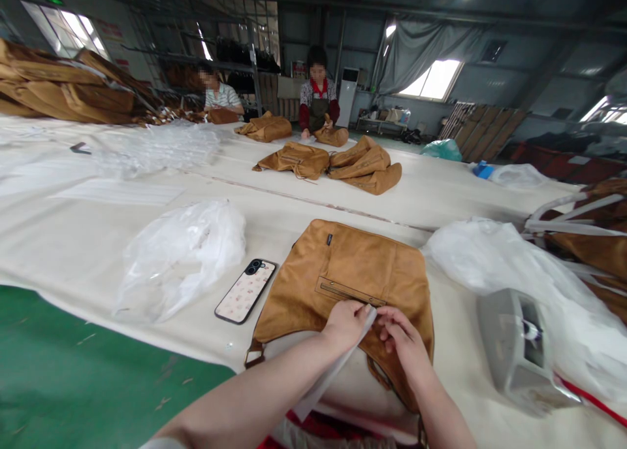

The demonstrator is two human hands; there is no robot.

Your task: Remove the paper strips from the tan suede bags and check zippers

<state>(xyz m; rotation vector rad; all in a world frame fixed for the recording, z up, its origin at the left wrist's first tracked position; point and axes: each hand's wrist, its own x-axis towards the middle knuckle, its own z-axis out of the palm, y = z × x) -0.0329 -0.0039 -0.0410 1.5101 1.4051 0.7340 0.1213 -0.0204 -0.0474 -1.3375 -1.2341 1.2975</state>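
A tan handbag [362, 256] lies flat in front of me, with a zipped pocket and a small dark label on its face. My left hand [347, 323] pinches the upper end of a thin white strip [337, 367] just below the pocket zipper [350, 293]. The strip's lower part trails down past my left forearm. Close beside it, my right hand [399, 334] has its fingers curled, thumb and forefinger closed at the strip's end. Whatever small part lies under those fingertips is hidden.
Left of the bag lie a phone [245, 291] and crumpled clear plastic [183, 259]. A grey dispenser-like block [514, 351] and white plastic wrap [509, 266] are at right. More tan bags [304, 160] lie across the table [235, 200], where two people work.
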